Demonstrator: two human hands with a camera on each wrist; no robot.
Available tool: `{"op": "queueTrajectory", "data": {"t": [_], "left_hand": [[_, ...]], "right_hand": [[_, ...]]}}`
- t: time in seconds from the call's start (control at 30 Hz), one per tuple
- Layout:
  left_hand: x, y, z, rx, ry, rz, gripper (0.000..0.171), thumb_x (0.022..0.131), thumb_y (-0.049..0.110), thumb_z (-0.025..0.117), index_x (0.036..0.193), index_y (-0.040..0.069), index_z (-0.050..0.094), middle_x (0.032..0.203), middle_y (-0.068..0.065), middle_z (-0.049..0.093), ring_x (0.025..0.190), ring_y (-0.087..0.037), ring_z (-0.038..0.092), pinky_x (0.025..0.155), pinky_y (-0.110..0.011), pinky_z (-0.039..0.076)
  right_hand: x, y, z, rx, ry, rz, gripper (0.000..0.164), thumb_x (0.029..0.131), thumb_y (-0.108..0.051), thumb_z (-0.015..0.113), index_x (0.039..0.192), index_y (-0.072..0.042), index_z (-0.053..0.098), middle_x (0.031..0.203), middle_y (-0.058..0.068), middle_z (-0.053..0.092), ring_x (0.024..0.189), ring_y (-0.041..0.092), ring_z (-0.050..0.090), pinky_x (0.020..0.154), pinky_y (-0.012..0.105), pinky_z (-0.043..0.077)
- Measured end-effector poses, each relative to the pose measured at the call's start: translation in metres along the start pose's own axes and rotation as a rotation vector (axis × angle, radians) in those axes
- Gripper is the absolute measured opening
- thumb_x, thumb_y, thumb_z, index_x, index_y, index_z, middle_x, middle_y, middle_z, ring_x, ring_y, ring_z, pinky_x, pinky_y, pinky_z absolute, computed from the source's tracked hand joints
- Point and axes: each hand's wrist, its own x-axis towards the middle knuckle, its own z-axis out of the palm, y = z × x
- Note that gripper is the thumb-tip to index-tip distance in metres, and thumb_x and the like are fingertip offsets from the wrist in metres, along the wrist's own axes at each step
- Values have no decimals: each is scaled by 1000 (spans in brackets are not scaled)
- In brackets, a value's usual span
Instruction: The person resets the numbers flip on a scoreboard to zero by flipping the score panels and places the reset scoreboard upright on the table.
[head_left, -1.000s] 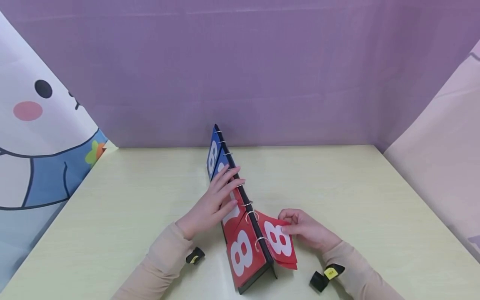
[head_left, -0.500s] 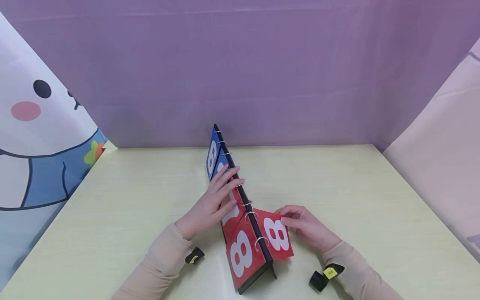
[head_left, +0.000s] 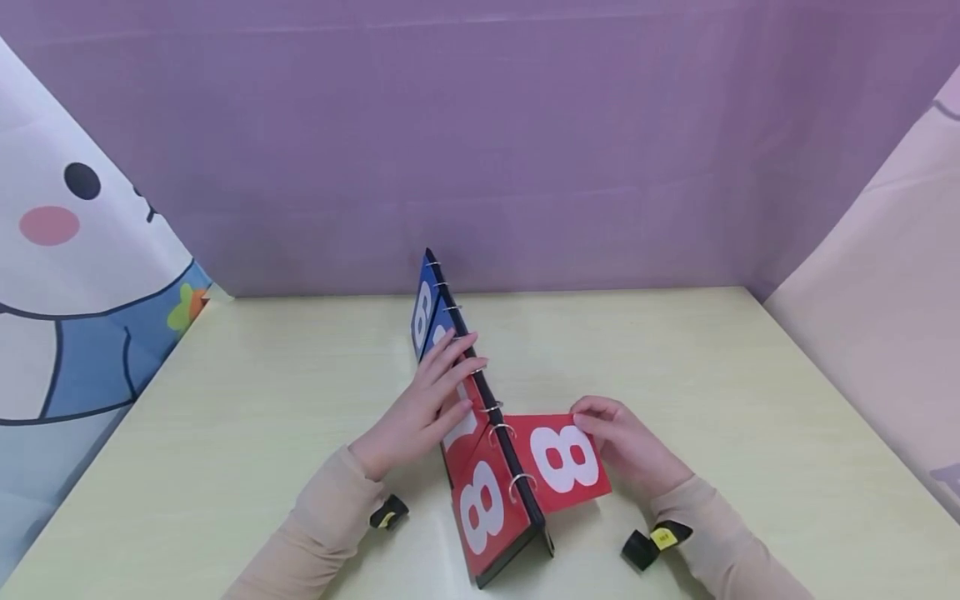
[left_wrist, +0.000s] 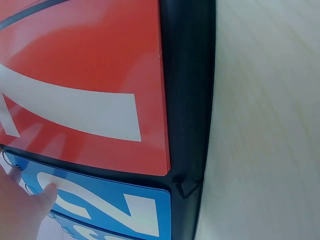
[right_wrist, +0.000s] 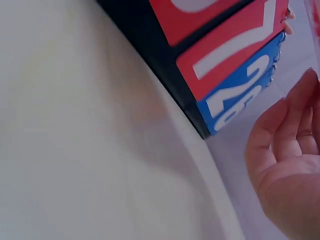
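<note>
A flip scoreboard (head_left: 465, 454) stands like a tent on the table, its ringed spine running away from me. Red number cards hang at the near end and blue ones (head_left: 423, 308) at the far end. My left hand (head_left: 420, 417) rests on the left face with fingers stretched to the spine; its thumb lies over a blue card (left_wrist: 110, 205) in the left wrist view. On the other side, my right hand (head_left: 626, 442) pinches the corner of a red card (head_left: 536, 492) bearing a white 8, lifted out from the rings. The right wrist view shows a red 7 card (right_wrist: 232, 45).
The pale wooden table (head_left: 300, 350) surrounds the scoreboard. Behind it hangs a purple cloth (head_left: 480, 150), with a cartoon-printed sheet (head_left: 97, 267) on the left. Black wrist devices, one (head_left: 641, 550) by the right sleeve, sit low near the tabletop.
The right hand has moved slightly up and outward, lifting the red 8 card flatter and farther from the scoreboard. Red cards that showed beneath it no longer show. The left hand stays put.
</note>
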Motion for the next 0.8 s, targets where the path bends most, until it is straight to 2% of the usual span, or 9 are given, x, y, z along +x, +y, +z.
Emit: {"op": "queueTrajectory", "data": {"t": [0.17, 0.33, 0.6, 0.8], "left_hand": [[1, 0, 2, -6, 8, 8, 50, 93, 21, 55, 141, 19, 39, 157, 0, 17, 147, -26, 2, 100, -51, 40], [4, -1, 6, -18, 3, 7, 51, 93, 22, 55, 142, 18, 39, 157, 0, 16, 147, -26, 1, 99, -49, 41], [7, -2, 8, -25, -1, -5, 51, 93, 22, 54, 142, 18, 39, 157, 0, 17, 147, -25, 1, 100, -50, 40], [7, -3, 8, -20, 3, 6, 51, 93, 21, 55, 141, 20, 39, 157, -1, 17, 147, -26, 2, 99, -50, 41]], "right_hand": [[-2, -11, -10, -67, -23, -56, 23, 96, -13, 47, 93, -28, 65, 93, -10, 66, 88, 6, 62, 79, 26, 52], [-10, -26, -18, -134, -29, -57, 22, 96, -11, 48, 98, -27, 63, 96, -7, 64, 88, 7, 63, 76, 26, 54], [-27, -58, -24, -68, -62, -152, 32, 97, -4, 40, 111, -26, 59, 100, -4, 62, 87, 9, 65, 71, 28, 56], [-45, -78, -25, -59, -86, -262, 41, 97, -3, 31, 127, -23, 52, 114, -1, 56, 101, 10, 60, 73, 32, 56]]}}
